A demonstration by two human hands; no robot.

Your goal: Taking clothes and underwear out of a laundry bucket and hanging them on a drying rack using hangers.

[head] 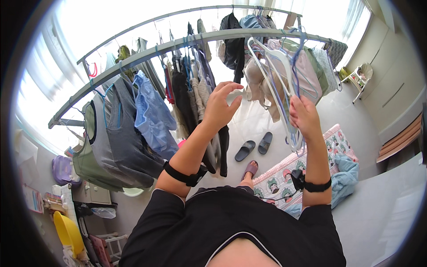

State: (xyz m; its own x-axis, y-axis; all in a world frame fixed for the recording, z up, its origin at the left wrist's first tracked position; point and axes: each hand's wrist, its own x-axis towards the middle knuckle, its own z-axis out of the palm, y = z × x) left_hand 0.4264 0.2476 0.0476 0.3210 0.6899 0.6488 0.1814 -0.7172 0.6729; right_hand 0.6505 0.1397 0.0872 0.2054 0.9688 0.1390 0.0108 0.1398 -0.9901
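Note:
My right hand [302, 115] grips several clothes hangers, among them a white plastic hanger [283, 63] and a purple-blue one [295, 66]. They hang down through the fist just below the near rail [213, 35] of a grey drying rack. My left hand [222, 105] is raised in the middle with thumb and fingers apart, and nothing is in it. Beige bras [258, 78] hang behind the hangers, to the right of my left hand. Dark trousers [181, 90] and other garments hang to its left. A blue garment [153, 110] and a grey sleeveless top [125, 123] hang farther left.
Slippers [245, 151] lie on the tiled floor below. A printed quilt [277, 182] with a light blue cloth [347, 177] spreads at the lower right. A high chair [362, 76] stands by the right wall. At left are a purple bag [65, 170] and a yellow basin [68, 232].

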